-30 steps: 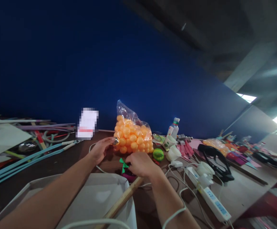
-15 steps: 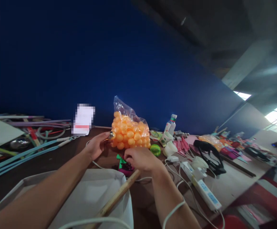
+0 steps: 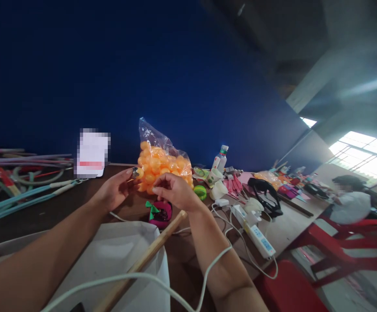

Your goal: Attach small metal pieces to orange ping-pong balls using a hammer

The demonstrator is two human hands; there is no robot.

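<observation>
My left hand (image 3: 114,190) is closed, its fingertips pinching a small shiny round thing (image 3: 135,173) with a metallic glint. Just behind it stands a clear plastic bag (image 3: 165,164) full of orange balls. In front of the bag is my right hand (image 3: 177,191), thumb and fingertips drawn together; whatever they hold, if anything, is too small to make out. Below that hand sits a magenta container (image 3: 159,216) with a green bow and dark contents. A green tape roll (image 3: 200,192) lies right of the bag.
A white bin (image 3: 123,251) with a wooden stick (image 3: 149,251) across it is in front. White cables loop by my right forearm to a power strip (image 3: 261,240). Right are a bottle (image 3: 220,159) and black strap (image 3: 268,197); left, several rods (image 3: 22,197). A person (image 3: 350,206) sits far right.
My right hand has lifted from the magenta container and moved up in front of the bag, nearer the left hand. The left hand keeps its pinch. The view has turned rightward.
</observation>
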